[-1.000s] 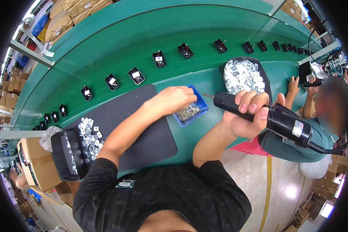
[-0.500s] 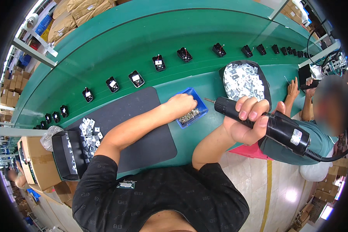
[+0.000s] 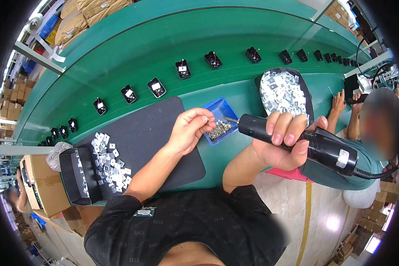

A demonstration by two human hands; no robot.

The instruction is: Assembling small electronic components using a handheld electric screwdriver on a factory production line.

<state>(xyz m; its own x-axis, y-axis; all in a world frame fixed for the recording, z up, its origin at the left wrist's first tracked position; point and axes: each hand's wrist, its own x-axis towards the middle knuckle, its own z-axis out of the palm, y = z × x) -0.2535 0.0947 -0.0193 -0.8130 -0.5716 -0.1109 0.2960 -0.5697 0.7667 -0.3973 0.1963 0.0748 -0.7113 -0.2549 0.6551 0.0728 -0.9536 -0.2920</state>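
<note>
My left hand (image 3: 189,132), palm turned up, hovers at the left edge of a blue tray (image 3: 228,107), thumb and fingers pinched together. Whatever is between the fingertips is too small to make out. In the tray lies a heap of small metal screws (image 3: 221,129). My right hand (image 3: 283,141) is wrapped round a black electric screwdriver (image 3: 330,153), held level with its bit (image 3: 230,119) pointing left over the tray. The bit's tip is just right of my left fingertips, and a small gap shows between them.
A dark mat (image 3: 159,133) bears loose square metal plates (image 3: 108,164) beside a black box (image 3: 71,177). A black bag (image 3: 281,93) of similar plates stands right. Black housings (image 3: 156,88) line the green conveyor (image 3: 119,57). At right, a co-worker's hand (image 3: 338,102) works close by.
My left hand has come out of the tray toward me and turned palm up, fingers pinched. The screwdriver has shifted slightly left, and more plates show on the mat, uncovered by my arm.
</note>
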